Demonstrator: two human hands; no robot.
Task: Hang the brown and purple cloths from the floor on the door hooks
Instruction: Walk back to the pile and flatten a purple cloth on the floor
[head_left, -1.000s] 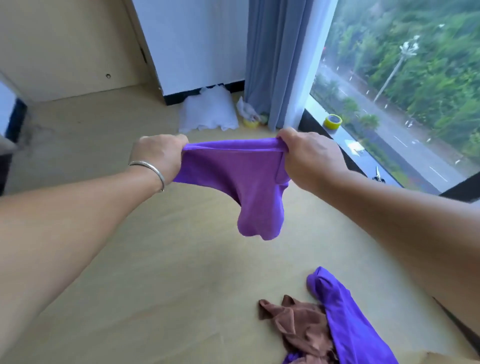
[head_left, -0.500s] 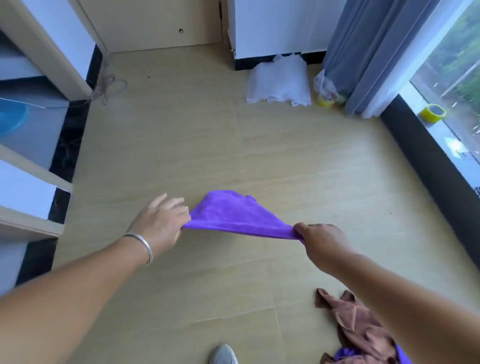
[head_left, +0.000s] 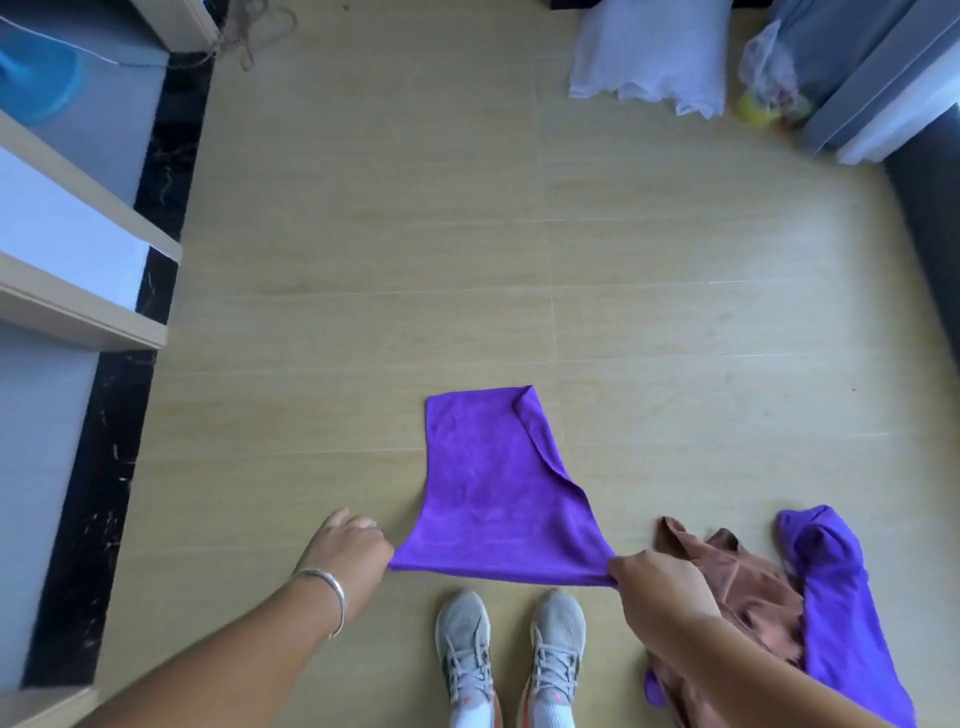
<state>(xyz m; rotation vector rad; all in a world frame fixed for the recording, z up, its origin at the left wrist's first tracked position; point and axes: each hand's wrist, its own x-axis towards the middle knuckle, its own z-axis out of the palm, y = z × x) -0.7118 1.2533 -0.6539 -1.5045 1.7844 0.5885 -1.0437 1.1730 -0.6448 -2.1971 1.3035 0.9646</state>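
Nothing's been hung yet: a purple cloth (head_left: 498, 483) is pinched by both hands (head_left: 353, 545) (head_left: 657, 584) at its near corners, and a brown cloth (head_left: 737, 587) is left on the floor (head_left: 415, 260).

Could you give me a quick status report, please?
Left hand and right hand each pinch a near corner of the purple cloth. Brown cloth on floor, right. No hooks visible.

Grey sneakers (head_left: 511, 644), white bag (head_left: 649, 52), blue basin (head_left: 39, 85)
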